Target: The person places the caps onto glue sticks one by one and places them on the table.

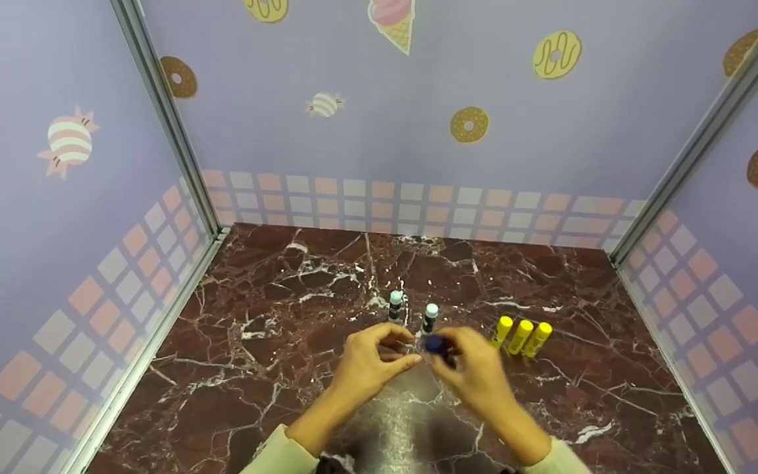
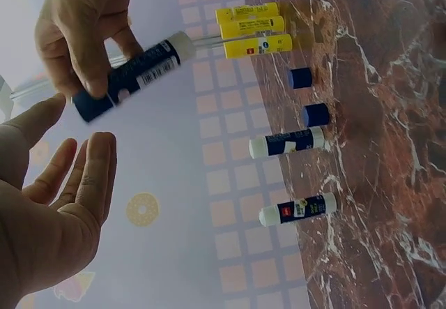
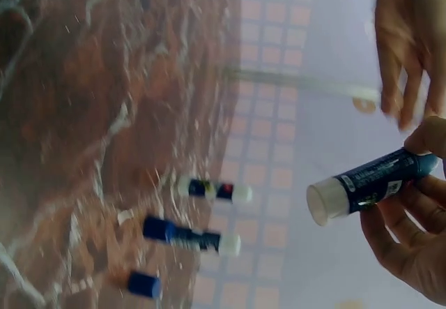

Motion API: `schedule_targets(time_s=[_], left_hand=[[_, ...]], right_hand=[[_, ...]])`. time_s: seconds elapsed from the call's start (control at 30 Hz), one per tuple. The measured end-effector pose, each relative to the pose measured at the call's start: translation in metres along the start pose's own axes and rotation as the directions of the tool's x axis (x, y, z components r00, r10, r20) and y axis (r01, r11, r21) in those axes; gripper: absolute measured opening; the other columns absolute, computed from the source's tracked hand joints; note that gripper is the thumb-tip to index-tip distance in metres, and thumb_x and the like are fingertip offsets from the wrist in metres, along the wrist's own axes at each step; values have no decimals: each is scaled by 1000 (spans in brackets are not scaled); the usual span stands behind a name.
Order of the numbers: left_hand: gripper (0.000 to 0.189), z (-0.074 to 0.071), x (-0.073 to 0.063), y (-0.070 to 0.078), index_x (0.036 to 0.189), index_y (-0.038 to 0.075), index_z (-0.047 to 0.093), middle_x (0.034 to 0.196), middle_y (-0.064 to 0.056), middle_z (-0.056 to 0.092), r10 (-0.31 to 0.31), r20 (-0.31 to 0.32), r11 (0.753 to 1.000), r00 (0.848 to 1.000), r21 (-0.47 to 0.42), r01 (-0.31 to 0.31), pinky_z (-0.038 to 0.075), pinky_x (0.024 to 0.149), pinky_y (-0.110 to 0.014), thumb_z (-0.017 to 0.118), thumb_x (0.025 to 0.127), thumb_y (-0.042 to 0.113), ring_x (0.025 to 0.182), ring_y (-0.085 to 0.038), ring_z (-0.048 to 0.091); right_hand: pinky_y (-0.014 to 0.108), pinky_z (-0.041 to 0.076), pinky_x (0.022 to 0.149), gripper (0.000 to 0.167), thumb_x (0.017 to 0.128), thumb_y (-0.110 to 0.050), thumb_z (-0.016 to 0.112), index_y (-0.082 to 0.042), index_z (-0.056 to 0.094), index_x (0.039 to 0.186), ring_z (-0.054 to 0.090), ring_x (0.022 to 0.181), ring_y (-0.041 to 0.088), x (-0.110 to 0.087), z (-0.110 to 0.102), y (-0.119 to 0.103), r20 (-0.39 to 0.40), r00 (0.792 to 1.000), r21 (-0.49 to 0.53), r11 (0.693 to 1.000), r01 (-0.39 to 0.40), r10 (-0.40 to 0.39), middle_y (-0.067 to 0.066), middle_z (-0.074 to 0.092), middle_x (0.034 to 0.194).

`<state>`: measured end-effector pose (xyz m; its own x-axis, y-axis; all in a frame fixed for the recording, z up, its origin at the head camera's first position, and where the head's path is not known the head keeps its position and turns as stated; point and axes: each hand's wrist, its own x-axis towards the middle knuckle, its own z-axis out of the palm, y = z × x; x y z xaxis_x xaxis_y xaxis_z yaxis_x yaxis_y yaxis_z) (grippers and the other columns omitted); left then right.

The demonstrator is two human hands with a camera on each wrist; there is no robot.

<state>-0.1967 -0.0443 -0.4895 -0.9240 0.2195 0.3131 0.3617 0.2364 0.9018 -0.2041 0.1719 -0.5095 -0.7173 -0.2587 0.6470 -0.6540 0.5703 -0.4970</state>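
Note:
In my right hand [image 1: 478, 368] I grip a dark blue glue stick [image 2: 132, 79] between thumb and fingers. Its translucent whitish end [image 3: 327, 201] points away from the hand, and the fingers lie around its dark end. My left hand [image 1: 372, 359] is beside it with fingers parted from the thumb, holding nothing. Beyond the hands, two dark blue glue sticks [image 2: 287, 143] [image 2: 300, 209] stand on the table with their whitish ends up. Two loose blue caps [image 2: 300, 78] [image 2: 316, 115] are on the table near them.
Three yellow glue sticks [image 1: 520, 337] stand in a row to the right of my right hand. The dark red marbled table [image 1: 274, 395] is bounded by a patterned back wall [image 1: 379, 151] and side walls with metal corner rails.

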Motion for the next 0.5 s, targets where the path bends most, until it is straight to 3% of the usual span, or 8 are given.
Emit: schedule_targets(time_s=[0.13,0.27,0.4,0.5], left_hand=[[29,-8,-1,-11,106,5,72,103,-8,74,8,-23,998,1000,66,-6,62,78,-27,84,83,18,85,-17,72],[26,-19,-6,-24,104,4,72,101,-9,74,0,-57,990,998,143,8,62,78,-29,82,84,17,86,-21,72],[23,-30,-12,-34,101,7,73,97,-7,74,-19,-89,982,996,185,35,62,77,-27,82,85,20,85,-19,71],[21,-35,-15,-37,100,11,73,95,-1,74,-35,-104,978,994,202,56,61,76,-24,82,86,24,84,-14,70]], right_hand=[[21,61,65,37,75,7,81,-3,68,107,71,79,17,15,-29,19,-29,983,72,981,-181,183,8,71,97],[21,60,64,34,75,5,81,-5,69,105,72,79,22,27,-61,45,-83,951,-5,955,-298,297,11,73,97],[19,59,63,30,79,-1,81,-6,68,106,72,83,26,32,-95,76,-120,906,-94,904,-418,406,13,74,100],[25,61,63,30,82,-7,79,-5,67,109,72,85,31,32,-120,100,-143,862,-155,849,-505,486,15,74,101]])
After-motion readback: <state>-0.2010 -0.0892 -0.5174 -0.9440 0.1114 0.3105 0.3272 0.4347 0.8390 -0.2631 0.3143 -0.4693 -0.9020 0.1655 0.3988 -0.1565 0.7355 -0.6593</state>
